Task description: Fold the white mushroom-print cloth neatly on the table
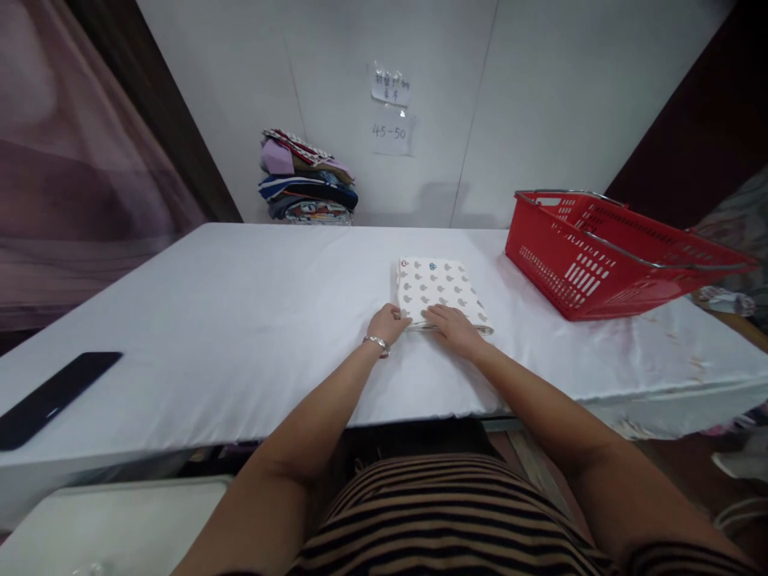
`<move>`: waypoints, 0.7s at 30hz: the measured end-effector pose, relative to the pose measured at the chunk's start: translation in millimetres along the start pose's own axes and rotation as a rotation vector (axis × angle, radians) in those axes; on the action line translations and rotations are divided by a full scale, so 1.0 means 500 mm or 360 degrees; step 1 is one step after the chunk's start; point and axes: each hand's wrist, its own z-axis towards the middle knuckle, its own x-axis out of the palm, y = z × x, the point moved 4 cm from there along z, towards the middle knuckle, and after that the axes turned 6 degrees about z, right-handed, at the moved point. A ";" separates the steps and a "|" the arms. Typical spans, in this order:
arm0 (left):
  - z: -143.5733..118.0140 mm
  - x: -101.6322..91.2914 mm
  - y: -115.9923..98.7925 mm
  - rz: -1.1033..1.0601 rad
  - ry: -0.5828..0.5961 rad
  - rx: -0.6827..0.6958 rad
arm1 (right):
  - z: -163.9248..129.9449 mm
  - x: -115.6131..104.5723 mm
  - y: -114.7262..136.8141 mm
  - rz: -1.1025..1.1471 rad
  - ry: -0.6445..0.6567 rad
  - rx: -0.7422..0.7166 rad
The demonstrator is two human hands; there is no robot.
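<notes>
A folded white cloth [437,286] printed with small grey motifs lies on the white-covered table [270,320] in front of me. At its near left corner is my left hand [389,325], fingers curled in and closed on the cloth's edge; a silver bracelet circles that wrist. My right hand [453,326] rests palm down along the near edge, its fingers stretched out flat on the fabric.
A red plastic basket [576,264] with metal handles stands at the right. Folded garments [309,180] are piled beyond the table's far edge. A black phone-like slab [54,400] lies at the left. Paper notes [391,128] hang on the wall.
</notes>
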 end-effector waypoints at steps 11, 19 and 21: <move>0.010 -0.008 0.006 -0.0466 0.0103 -0.0234 | 0.063 0.028 0.034 -0.0094 -0.0065 0.0047; -0.017 -0.022 0.007 0.0126 0.0052 0.0003 | 0.068 0.022 0.033 -0.0015 -0.0154 0.0154; -0.021 -0.016 -0.002 0.0221 0.0075 0.0009 | 0.069 0.024 0.034 -0.0041 -0.0152 0.0152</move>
